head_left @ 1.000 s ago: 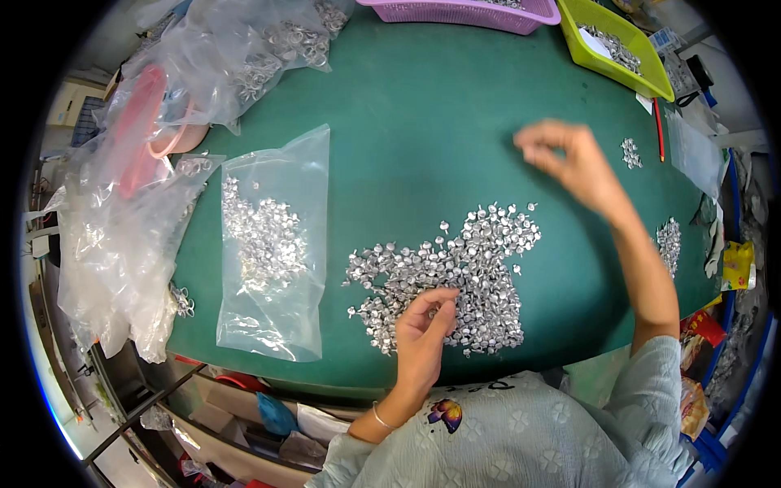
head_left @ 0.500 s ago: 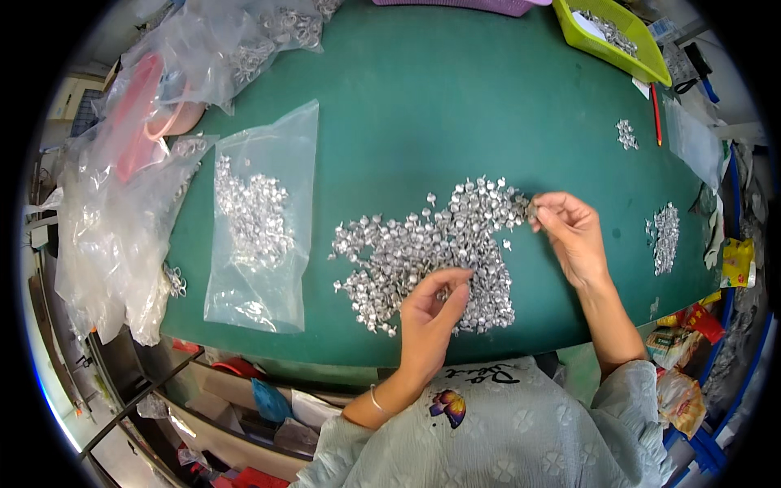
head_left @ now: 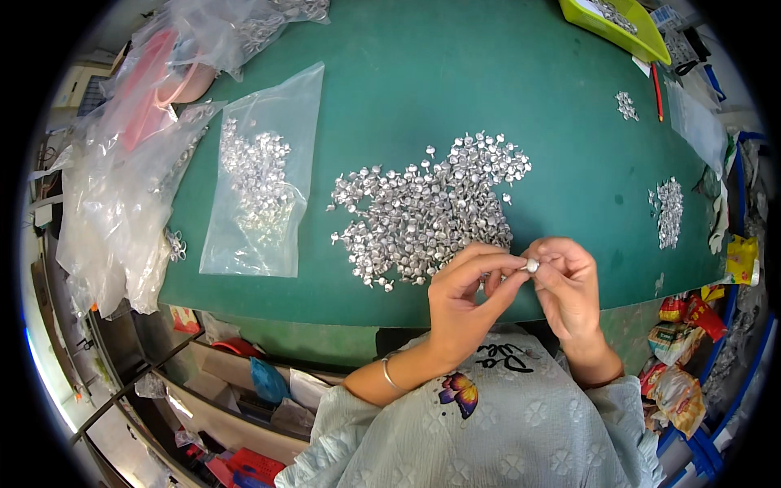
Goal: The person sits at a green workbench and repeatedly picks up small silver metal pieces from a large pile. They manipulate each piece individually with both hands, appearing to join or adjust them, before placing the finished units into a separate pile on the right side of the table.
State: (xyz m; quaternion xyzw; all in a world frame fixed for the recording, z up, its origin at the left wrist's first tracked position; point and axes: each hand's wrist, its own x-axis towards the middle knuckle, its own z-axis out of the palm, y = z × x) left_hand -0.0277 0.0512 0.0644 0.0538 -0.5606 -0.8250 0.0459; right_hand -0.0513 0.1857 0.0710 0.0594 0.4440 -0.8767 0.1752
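A small silver round-headed metal piece (head_left: pixel 531 265) is pinched where my two hands meet, just off the near right edge of a pile. My left hand (head_left: pixel 472 305) grips it from the left with thumb and forefinger. From the right, my right hand (head_left: pixel 571 293) has its fingertips closed on the same piece. Many like pieces, round heads with short stems, make up the loose pile (head_left: pixel 423 215) on the green table (head_left: pixel 407 81). The fingers partly cover the piece, so its underside is hidden.
Left of the pile lies a clear plastic bag (head_left: pixel 281 220) with similar pieces inside. Larger plastic bags (head_left: pixel 106 220) and a pink basket (head_left: pixel 191 84) crowd the left side. Two small heaps, one nearer (head_left: pixel 669 213) and one farther (head_left: pixel 626 106), a red pencil (head_left: pixel 656 91) and a yellow-green basket (head_left: pixel 602 28) are at right.
My right hand has come back from the pile's right end toward me. My left hand has moved right from the pile, and both now meet at one metal piece. The view has shifted slightly.
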